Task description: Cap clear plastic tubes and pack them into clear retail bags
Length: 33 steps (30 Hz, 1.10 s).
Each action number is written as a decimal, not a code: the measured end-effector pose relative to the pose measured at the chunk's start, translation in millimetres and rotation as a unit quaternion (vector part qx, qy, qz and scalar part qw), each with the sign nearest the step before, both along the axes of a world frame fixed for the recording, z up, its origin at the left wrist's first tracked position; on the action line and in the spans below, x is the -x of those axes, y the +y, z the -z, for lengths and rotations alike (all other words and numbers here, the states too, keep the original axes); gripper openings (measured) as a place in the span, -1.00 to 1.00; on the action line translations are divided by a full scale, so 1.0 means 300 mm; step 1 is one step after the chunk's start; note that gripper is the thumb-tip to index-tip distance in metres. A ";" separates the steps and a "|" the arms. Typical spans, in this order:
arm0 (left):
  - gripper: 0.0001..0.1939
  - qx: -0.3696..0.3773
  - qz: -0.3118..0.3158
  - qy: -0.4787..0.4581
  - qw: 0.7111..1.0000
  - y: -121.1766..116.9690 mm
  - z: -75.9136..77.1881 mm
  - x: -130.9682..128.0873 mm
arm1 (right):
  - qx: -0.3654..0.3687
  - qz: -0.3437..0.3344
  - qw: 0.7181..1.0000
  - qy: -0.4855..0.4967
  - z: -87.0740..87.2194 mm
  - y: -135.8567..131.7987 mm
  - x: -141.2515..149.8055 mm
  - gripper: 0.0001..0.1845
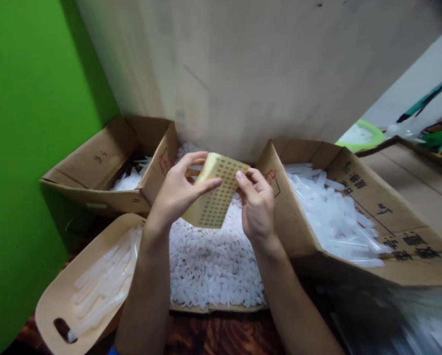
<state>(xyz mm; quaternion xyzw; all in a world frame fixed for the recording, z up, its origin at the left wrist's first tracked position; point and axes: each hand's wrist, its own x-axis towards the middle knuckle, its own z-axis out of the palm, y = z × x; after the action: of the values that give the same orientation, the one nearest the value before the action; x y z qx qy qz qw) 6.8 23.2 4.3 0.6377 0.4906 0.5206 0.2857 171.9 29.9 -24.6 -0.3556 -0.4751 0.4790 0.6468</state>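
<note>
A yellowish sheet of small round stickers [218, 197] is held up between both hands, tilted. My left hand [182, 185] grips its left side, thumb across the front and fingers behind. At the upper right corner, my right hand [256, 199] pinches the sheet between thumb and fingers; whether a single sticker is under that thumb is hidden. Below the hands lies a wide heap of small white translucent plastic pieces [213, 268] with dark specks, spread in a shallow cardboard tray [221, 309].
To the right, a cardboard box [298, 217] holds many translucent plastic tubes [339, 217]. Another cardboard box [84, 158] with some white pieces stands at left. A beige plastic basket [54, 291] with long clear pieces [106, 278] sits front left. A green basin [376, 130] is behind right.
</note>
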 end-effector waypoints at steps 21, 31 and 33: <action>-0.93 -0.130 0.010 0.090 0.987 -0.029 -0.040 -0.040 | -0.056 -0.031 0.983 -0.171 -0.009 0.007 -0.047 -0.86; -0.91 -0.242 -0.036 0.142 0.959 -0.012 0.000 -0.122 | -0.134 0.068 0.962 -0.229 -0.030 -0.005 -0.056 -0.87; -0.91 -0.254 -0.047 0.165 0.952 -0.011 0.007 -0.137 | -0.140 0.085 0.959 -0.230 -0.033 -0.007 -0.057 -0.88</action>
<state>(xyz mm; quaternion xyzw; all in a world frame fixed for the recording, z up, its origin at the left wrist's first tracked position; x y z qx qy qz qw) 47.7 19.9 2.2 0.7427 0.4117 0.5281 0.0045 189.1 27.9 -14.6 -0.4014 -0.6413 0.2563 0.6016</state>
